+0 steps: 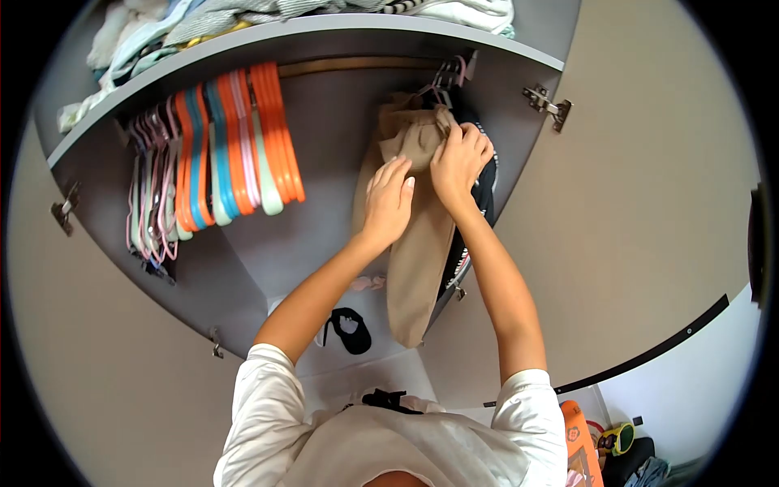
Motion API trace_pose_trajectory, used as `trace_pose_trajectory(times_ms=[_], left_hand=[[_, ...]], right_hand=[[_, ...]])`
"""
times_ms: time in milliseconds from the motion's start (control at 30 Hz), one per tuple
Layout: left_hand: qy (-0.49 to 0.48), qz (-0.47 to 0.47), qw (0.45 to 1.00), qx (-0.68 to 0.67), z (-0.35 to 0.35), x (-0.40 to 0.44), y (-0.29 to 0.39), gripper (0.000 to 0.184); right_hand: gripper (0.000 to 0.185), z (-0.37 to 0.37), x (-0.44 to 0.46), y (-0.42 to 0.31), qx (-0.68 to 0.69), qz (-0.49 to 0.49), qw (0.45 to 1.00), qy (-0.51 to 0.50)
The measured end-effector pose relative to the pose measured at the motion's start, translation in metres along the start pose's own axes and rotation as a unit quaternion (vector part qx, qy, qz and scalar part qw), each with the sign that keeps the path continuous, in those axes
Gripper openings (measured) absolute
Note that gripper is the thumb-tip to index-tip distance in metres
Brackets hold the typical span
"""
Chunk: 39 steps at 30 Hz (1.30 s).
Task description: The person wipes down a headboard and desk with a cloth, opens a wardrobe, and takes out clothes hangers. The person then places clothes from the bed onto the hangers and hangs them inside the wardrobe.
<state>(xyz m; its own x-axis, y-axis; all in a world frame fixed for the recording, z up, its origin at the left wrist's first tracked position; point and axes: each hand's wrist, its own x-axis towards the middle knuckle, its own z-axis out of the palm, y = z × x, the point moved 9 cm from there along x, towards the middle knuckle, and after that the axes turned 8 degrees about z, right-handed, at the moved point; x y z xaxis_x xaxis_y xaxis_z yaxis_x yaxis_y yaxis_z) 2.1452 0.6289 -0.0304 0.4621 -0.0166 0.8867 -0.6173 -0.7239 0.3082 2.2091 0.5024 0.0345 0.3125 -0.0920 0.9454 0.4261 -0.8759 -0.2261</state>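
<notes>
Tan trousers [418, 243] hang at the right end of the wardrobe rail, gathered at the waist. My right hand [461, 166] has its fingers curled on the upper edge of this garment, gripping the cloth. Against its left side rests my left hand [388, 203], fingers stretched out and not closed on anything. Pink hangers [442, 77] show above the trousers on the rail. Dark clothes with striped parts [485, 183] hang just behind, partly hidden by the trousers and my right arm.
Orange, blue and green hangers [231, 154] crowd the rail's left part. Folded clothes [268, 12] lie on the shelf [324, 31] above. Wardrobe doors stand open on both sides, including the right door [641, 187]. A black item [351, 331] lies on the wardrobe floor.
</notes>
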Motion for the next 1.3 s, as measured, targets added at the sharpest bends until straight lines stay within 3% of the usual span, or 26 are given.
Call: trace_pose_trajectory(times_ms=[167,233,300,367,400,433,500,533,767,833,1167,1300], left_hand=[[0.044,0.046,0.989,0.135,-0.077,0.000,0.011,0.037],[0.115,0.051,0.971,0.202,-0.120,-0.003,0.015,0.037],[0.126,0.042,0.965,0.228,-0.151,-0.007,0.008,0.041],[0.161,-0.013,0.942,0.294,-0.185,-0.013,-0.003,0.047],[0.147,-0.050,0.934,0.323,-0.195,-0.016,-0.012,0.051],[0.148,-0.051,0.931,0.329,-0.205,-0.019,-0.018,0.051],[0.099,-0.150,0.951,0.252,-0.211,-0.026,-0.050,0.052],[0.070,-0.164,0.957,0.227,-0.210,-0.028,-0.055,0.053],[0.018,-0.144,0.949,0.279,-0.194,-0.029,-0.051,0.054],[0.031,-0.132,0.949,0.283,-0.190,-0.026,-0.042,0.054],[0.090,-0.181,0.957,0.210,-0.180,-0.023,-0.052,0.056],[0.091,-0.130,0.967,0.200,-0.173,-0.019,-0.036,0.057]], right_hand=[[0.030,0.006,-0.021,-0.094,0.186,-0.078,0.979,-0.012],[0.027,0.027,-0.031,-0.128,0.271,-0.037,0.957,-0.100],[0.029,0.049,-0.040,-0.158,0.332,0.025,0.921,-0.200],[0.035,0.084,-0.056,-0.183,0.507,0.201,0.760,-0.353],[0.035,0.085,-0.056,-0.195,0.512,0.197,0.757,-0.355],[0.037,0.094,-0.063,-0.209,0.554,0.237,0.687,-0.405],[0.042,0.103,-0.082,-0.235,0.617,0.310,0.530,-0.492],[0.039,0.102,-0.087,-0.243,0.619,0.309,0.488,-0.532],[0.032,0.109,-0.088,-0.249,0.640,0.311,0.432,-0.554],[0.030,0.104,-0.087,-0.248,0.650,0.334,0.389,-0.561],[0.031,0.102,-0.080,-0.244,0.599,0.317,0.419,-0.604],[0.027,0.109,-0.083,-0.243,0.627,0.339,0.376,-0.593]])
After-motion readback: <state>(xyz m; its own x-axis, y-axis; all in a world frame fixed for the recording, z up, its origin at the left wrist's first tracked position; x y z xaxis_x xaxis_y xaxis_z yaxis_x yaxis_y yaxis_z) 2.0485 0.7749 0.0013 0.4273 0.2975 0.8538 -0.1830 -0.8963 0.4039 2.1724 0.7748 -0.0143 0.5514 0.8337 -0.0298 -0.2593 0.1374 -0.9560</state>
